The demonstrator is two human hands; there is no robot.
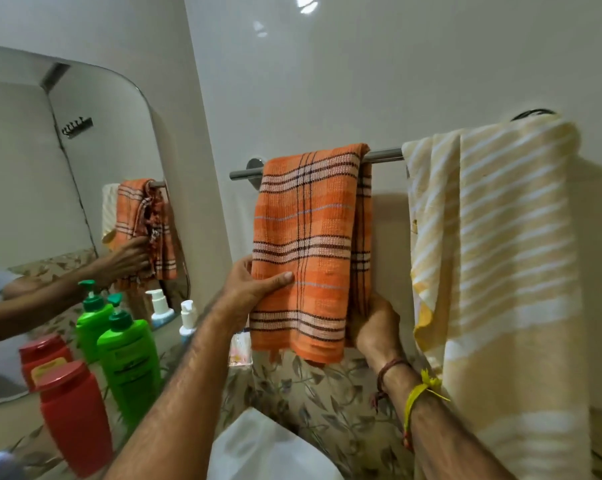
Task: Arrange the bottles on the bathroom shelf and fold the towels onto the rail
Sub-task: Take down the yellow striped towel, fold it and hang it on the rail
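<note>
On steel rail (382,156), woven orange towel (310,237), 2 hands gripping

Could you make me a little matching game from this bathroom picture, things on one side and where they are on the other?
Things:
1. orange checked towel
2. yellow striped towel
3. red bottle
4. green pump bottle

Places:
A. right end of the rail
B. nearest the camera, by the mirror
C. between both hands
D. just behind the red one

Pairs: 1-C, 2-A, 3-B, 4-D

Home bathroom (mirror (67,161), towel rail (384,155)).
</note>
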